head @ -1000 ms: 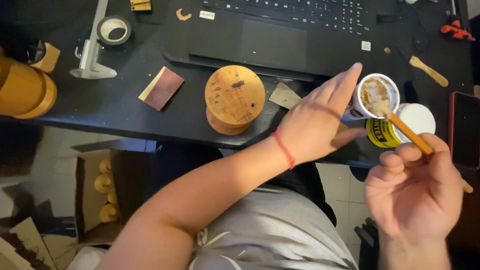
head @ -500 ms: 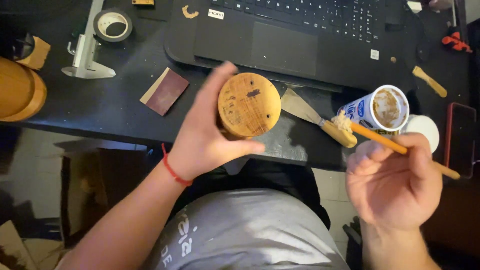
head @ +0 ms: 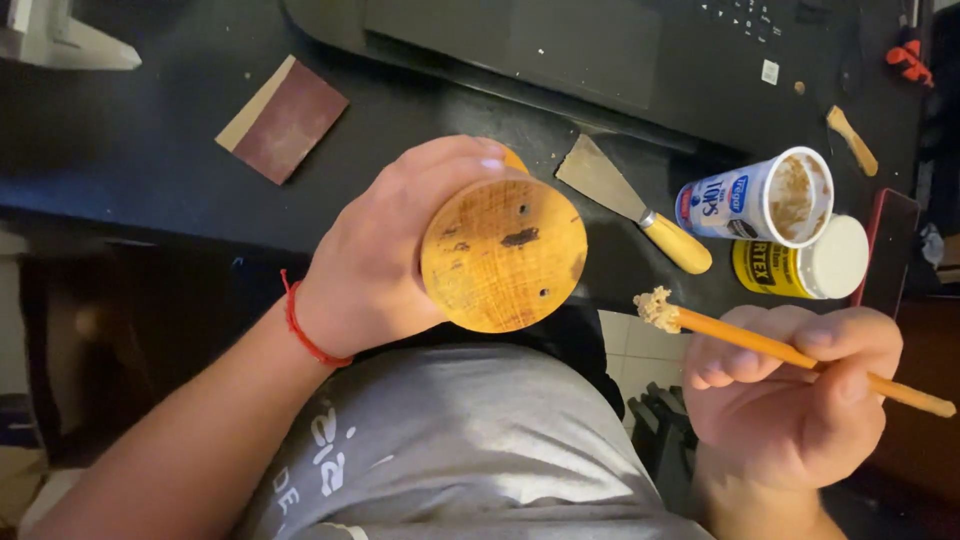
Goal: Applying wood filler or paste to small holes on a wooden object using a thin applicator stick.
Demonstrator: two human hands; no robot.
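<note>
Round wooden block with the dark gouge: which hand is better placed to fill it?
Probably the right hand: it holds the orange stick, putty-tipped, beside the round wooden block. The left hand grips that block.

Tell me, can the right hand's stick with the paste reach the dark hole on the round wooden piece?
Probably yes. The left hand tilts the round wooden piece so its face is bare, and nothing lies between the dark hole and the stick in the right hand.
</note>
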